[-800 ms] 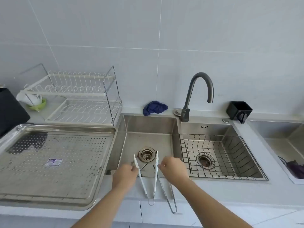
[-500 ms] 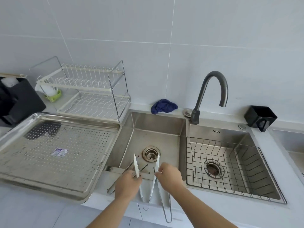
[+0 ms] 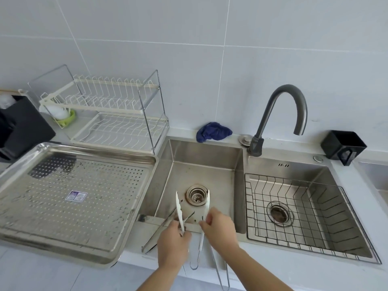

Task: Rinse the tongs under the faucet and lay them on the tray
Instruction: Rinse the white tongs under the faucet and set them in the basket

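White-tipped tongs (image 3: 179,206) point up over the front edge of the left sink basin (image 3: 201,162), arms spread, their steel loop (image 3: 194,266) hanging low. My left hand (image 3: 173,243) grips the left arm and my right hand (image 3: 219,226) pinches the right arm (image 3: 207,199). A second, all-steel pair of tongs (image 3: 220,271) hangs below my right wrist; whether that hand holds it is unclear. A third steel pair (image 3: 162,231) lies across the basin's front ledge, left of my left hand. The perforated steel tray (image 3: 88,152) sits on the counter to the left. The dark faucet (image 3: 281,110) arches over the right basin, with no water running.
A wire basket (image 3: 294,238) fills the right basin. A two-tier dish rack (image 3: 113,114) stands behind the tray, a black container (image 3: 25,127) at far left. A blue cloth (image 3: 213,131) and a black cup (image 3: 344,147) rest on the back ledge.
Both hands keep their hold on the white-tipped tongs at the basin's front edge. The view has shifted left, bringing the steel tongs on the ledge into sight.
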A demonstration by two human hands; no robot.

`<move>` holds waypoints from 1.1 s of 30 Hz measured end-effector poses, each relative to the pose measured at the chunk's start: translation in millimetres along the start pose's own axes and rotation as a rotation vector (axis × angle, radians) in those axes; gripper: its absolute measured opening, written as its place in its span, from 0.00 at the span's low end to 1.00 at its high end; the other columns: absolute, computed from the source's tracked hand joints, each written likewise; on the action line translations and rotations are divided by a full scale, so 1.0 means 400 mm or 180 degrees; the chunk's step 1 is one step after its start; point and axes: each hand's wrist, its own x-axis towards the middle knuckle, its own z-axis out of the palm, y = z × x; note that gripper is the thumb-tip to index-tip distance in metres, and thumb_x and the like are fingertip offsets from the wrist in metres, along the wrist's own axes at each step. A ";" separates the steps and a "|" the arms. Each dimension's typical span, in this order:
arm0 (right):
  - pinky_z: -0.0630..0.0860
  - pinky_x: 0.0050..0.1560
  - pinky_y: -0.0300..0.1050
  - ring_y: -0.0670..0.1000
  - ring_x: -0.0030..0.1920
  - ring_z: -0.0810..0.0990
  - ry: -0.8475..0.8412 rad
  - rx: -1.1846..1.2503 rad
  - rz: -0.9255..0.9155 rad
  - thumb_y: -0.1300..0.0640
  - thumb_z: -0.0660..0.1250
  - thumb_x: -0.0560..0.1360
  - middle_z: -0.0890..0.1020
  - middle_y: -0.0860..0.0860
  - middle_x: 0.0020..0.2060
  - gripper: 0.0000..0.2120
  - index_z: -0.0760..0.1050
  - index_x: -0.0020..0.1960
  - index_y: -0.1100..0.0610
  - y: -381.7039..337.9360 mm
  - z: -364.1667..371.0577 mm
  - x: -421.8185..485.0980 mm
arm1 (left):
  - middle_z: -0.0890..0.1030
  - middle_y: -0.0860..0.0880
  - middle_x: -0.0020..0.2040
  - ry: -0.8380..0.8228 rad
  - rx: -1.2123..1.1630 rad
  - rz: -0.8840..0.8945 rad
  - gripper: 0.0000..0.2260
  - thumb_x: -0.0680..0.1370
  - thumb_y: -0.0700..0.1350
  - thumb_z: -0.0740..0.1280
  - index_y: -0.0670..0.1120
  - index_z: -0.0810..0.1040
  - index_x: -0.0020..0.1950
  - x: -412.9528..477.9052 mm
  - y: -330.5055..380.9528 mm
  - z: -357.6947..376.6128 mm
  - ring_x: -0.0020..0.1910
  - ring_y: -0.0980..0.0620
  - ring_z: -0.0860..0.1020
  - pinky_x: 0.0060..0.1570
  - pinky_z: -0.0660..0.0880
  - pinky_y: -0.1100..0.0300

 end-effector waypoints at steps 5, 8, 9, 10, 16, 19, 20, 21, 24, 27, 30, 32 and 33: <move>0.79 0.38 0.48 0.53 0.36 0.83 0.0490 0.0869 0.0382 0.54 0.72 0.73 0.81 0.49 0.35 0.09 0.71 0.43 0.54 -0.044 -0.037 -0.002 | 0.80 0.54 0.34 0.0088 -0.0237 0.0296 0.04 0.75 0.46 0.70 0.52 0.76 0.45 0.022 0.050 -0.048 0.35 0.55 0.79 0.32 0.70 0.57; 0.83 0.38 0.52 0.54 0.32 0.85 0.0776 0.1399 0.0517 0.59 0.72 0.73 0.82 0.52 0.37 0.09 0.72 0.44 0.56 -0.071 -0.061 -0.005 | 0.79 0.53 0.37 -0.0192 -0.0718 0.0468 0.08 0.74 0.45 0.70 0.53 0.74 0.50 0.030 0.092 -0.059 0.38 0.48 0.80 0.38 0.76 0.51; 0.83 0.38 0.53 0.55 0.31 0.85 0.0853 0.1513 0.0528 0.60 0.72 0.73 0.82 0.54 0.38 0.08 0.72 0.44 0.57 -0.079 -0.069 -0.005 | 0.79 0.46 0.39 -0.0382 -0.1048 0.0409 0.09 0.73 0.45 0.70 0.52 0.74 0.50 0.034 0.107 -0.061 0.40 0.43 0.80 0.42 0.79 0.46; 0.83 0.39 0.54 0.56 0.32 0.85 0.0919 0.1578 0.0527 0.60 0.72 0.73 0.83 0.55 0.38 0.09 0.72 0.44 0.57 -0.085 -0.077 -0.003 | 0.80 0.39 0.43 -0.0596 -0.1437 0.0305 0.09 0.71 0.45 0.69 0.51 0.75 0.51 0.039 0.119 -0.062 0.41 0.39 0.81 0.45 0.81 0.40; 0.84 0.46 0.57 0.57 0.39 0.87 0.0782 0.1789 0.0514 0.55 0.73 0.73 0.85 0.54 0.40 0.08 0.74 0.44 0.55 -0.082 -0.127 0.007 | 0.88 0.43 0.50 -0.1984 -0.2578 -0.0247 0.16 0.80 0.45 0.70 0.52 0.75 0.68 0.057 0.153 -0.042 0.43 0.40 0.86 0.32 0.80 0.52; 0.84 0.45 0.62 0.56 0.38 0.87 0.0536 0.1950 0.0378 0.53 0.72 0.77 0.86 0.56 0.40 0.09 0.77 0.47 0.59 -0.049 -0.193 0.060 | 0.88 0.42 0.48 -0.1751 -0.2559 -0.0259 0.13 0.80 0.45 0.70 0.50 0.79 0.64 0.069 0.181 -0.014 0.34 0.47 0.82 0.25 0.73 0.57; 0.84 0.46 0.62 0.56 0.38 0.87 0.0573 0.1974 0.0368 0.54 0.70 0.79 0.86 0.56 0.41 0.08 0.78 0.49 0.60 -0.033 -0.230 0.094 | 0.88 0.41 0.46 -0.1638 -0.2603 -0.0297 0.11 0.80 0.44 0.70 0.49 0.81 0.62 0.076 0.191 -0.004 0.33 0.48 0.82 0.24 0.72 0.58; 0.85 0.46 0.61 0.56 0.36 0.86 0.0672 0.2010 0.0396 0.56 0.68 0.80 0.86 0.57 0.42 0.07 0.78 0.51 0.61 -0.012 -0.272 0.134 | 0.87 0.40 0.46 -0.1547 -0.2644 -0.0317 0.10 0.80 0.44 0.70 0.48 0.82 0.61 0.083 0.200 0.006 0.32 0.49 0.81 0.23 0.71 0.58; 0.86 0.44 0.51 0.52 0.35 0.84 0.1034 0.2007 0.0618 0.58 0.65 0.82 0.85 0.55 0.45 0.09 0.78 0.61 0.58 0.057 -0.407 0.275 | 0.87 0.40 0.47 -0.1322 -0.2678 -0.0345 0.09 0.79 0.45 0.71 0.47 0.84 0.59 0.095 0.224 0.039 0.33 0.48 0.82 0.23 0.72 0.58; 0.85 0.48 0.54 0.53 0.37 0.82 0.0965 0.2295 0.0724 0.57 0.63 0.82 0.82 0.54 0.42 0.14 0.76 0.67 0.54 0.114 -0.500 0.424 | 0.86 0.39 0.47 -0.1041 -0.2856 -0.0450 0.09 0.79 0.44 0.72 0.45 0.84 0.58 0.090 0.263 0.082 0.33 0.45 0.82 0.23 0.72 0.58; 0.84 0.43 0.52 0.55 0.38 0.80 0.0582 0.2519 0.0721 0.56 0.62 0.84 0.81 0.57 0.40 0.18 0.71 0.73 0.52 0.142 -0.533 0.534 | 0.86 0.39 0.47 -0.0795 -0.2948 -0.0452 0.09 0.79 0.44 0.72 0.45 0.85 0.58 0.084 0.297 0.119 0.33 0.45 0.81 0.24 0.73 0.58; 0.85 0.39 0.50 0.55 0.37 0.80 0.0306 0.2456 0.0680 0.55 0.61 0.85 0.81 0.57 0.39 0.18 0.71 0.74 0.53 0.157 -0.536 0.576 | 0.86 0.39 0.47 -0.0681 -0.2990 -0.0430 0.09 0.79 0.45 0.72 0.45 0.85 0.57 0.076 0.316 0.145 0.33 0.46 0.81 0.24 0.73 0.58; 0.85 0.36 0.48 0.55 0.36 0.80 0.0151 0.2468 0.0680 0.55 0.60 0.85 0.81 0.57 0.39 0.17 0.72 0.73 0.53 0.160 -0.534 0.589 | 0.86 0.39 0.47 -0.0630 -0.3031 -0.0430 0.09 0.78 0.45 0.72 0.45 0.85 0.57 0.072 0.327 0.153 0.33 0.46 0.81 0.24 0.73 0.58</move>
